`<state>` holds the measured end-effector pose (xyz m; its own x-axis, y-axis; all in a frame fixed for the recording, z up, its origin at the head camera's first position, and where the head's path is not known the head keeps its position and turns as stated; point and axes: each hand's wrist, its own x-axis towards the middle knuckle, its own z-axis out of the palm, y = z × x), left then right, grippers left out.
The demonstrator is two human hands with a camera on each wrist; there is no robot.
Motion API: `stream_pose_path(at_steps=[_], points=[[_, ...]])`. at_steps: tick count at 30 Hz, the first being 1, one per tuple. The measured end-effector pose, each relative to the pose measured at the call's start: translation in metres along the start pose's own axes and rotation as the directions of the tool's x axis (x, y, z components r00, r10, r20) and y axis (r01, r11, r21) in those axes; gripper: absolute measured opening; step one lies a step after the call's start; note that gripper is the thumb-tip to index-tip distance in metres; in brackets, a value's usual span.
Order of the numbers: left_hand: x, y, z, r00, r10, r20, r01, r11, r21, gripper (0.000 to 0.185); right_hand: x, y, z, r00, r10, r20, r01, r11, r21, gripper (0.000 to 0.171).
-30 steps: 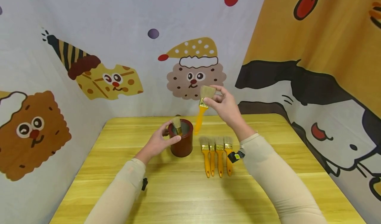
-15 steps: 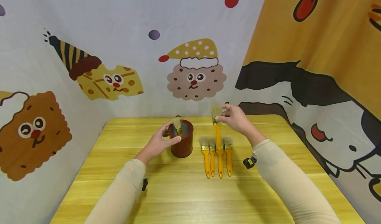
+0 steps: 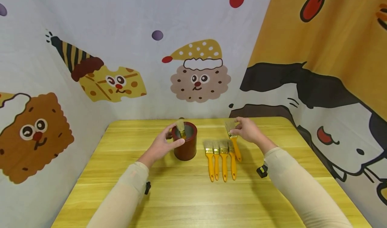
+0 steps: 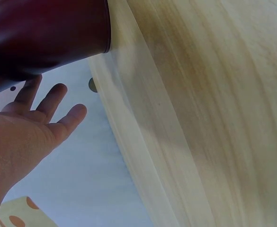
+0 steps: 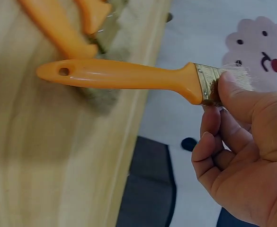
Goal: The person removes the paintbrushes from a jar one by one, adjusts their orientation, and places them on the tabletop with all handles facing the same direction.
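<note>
Yellow wooden plank table [image 3: 187, 201] fills the lower half of the head view, enclosed by cartoon-printed cloth walls [image 3: 90, 46]. Dark red cylindrical cup [image 3: 184, 140] stands near table centre, one pale-bristled brush [image 3: 180, 127] upright inside it. Left hand [image 3: 161, 145] rests against the cup's left side; in the left wrist view its fingers [image 4: 58, 106] are straight and spread, not curled round the wall. Just right of the cup, a row of four orange-handled flat brushes [image 3: 220, 159] lies side by side, bristles away from the person, handles toward them. Right hand [image 3: 249, 130] pinches a fifth orange-handled flat paintbrush [image 3: 233, 142] at its metal ferrule [image 5: 205, 84], thumb and fingers clamped there. Its long axis slants, handle end down toward the row's right edge, bristles up and away; handle tip [image 5: 53, 72] is near the tabletop, contact cannot be told. The right hand is the nearer one to the row.
</note>
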<state>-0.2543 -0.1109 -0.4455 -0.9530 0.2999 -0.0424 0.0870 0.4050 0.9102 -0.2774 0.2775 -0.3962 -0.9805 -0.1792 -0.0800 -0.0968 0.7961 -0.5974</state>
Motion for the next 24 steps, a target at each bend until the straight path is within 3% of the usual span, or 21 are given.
stream_pose_path(at_steps=[7, 19, 24], points=[[-0.001, 0.001, 0.0, 1.0, -0.01, 0.006, 0.01, 1.0, 0.001, 0.077, -0.004, 0.017, 0.011, 0.998, -0.013, 0.067, 0.017, 0.998, -0.062, 0.059], [-0.001, 0.001, 0.0, 1.0, -0.009, 0.003, 0.009, 1.0, -0.002, 0.077, -0.004, 0.024, 0.027, 0.995, -0.006, 0.104, 0.014, 0.997, -0.078, 0.056], [-0.001, 0.002, 0.001, 1.0, -0.004, -0.001, 0.004, 1.0, -0.002, 0.076, -0.005, 0.027, 0.033, 0.992, -0.01, 0.128, 0.015, 0.999, -0.038, 0.054]])
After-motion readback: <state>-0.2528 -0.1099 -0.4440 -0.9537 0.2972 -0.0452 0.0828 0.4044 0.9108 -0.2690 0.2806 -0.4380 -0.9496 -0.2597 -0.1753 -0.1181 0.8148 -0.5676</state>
